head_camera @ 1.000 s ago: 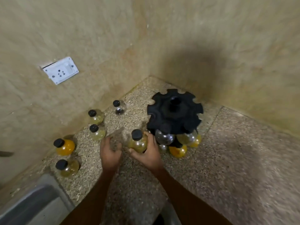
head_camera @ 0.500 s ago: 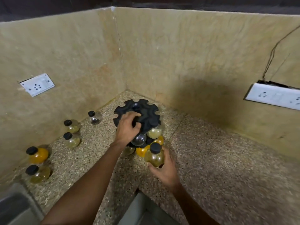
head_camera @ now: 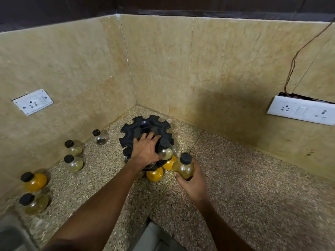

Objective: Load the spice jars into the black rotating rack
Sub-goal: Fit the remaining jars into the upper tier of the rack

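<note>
The black rotating rack (head_camera: 143, 126) stands in the counter's corner, with a few round jars hanging in its near slots, two of them orange (head_camera: 155, 173). My left hand (head_camera: 146, 151) lies flat on the rack's top, fingers spread over its near side. My right hand (head_camera: 192, 180) grips a yellow-green spice jar with a black cap (head_camera: 183, 166), upright, just right of the rack's front. Several loose jars stand along the left wall: a clear one (head_camera: 99, 137), two pale ones (head_camera: 73, 147), an orange one (head_camera: 33, 181) and an olive one (head_camera: 33, 203).
Speckled stone counter (head_camera: 244, 187) runs between two tiled walls. White socket plates sit on the left wall (head_camera: 32, 102) and the right wall (head_camera: 301, 110), the latter with a wire above it. A steel sink edge (head_camera: 10, 236) shows at bottom left.
My left hand has moved from beside the jar onto the rack's top. My right hand carried the yellow-green jar to the rack's right front. The camera has tilted up.
</note>
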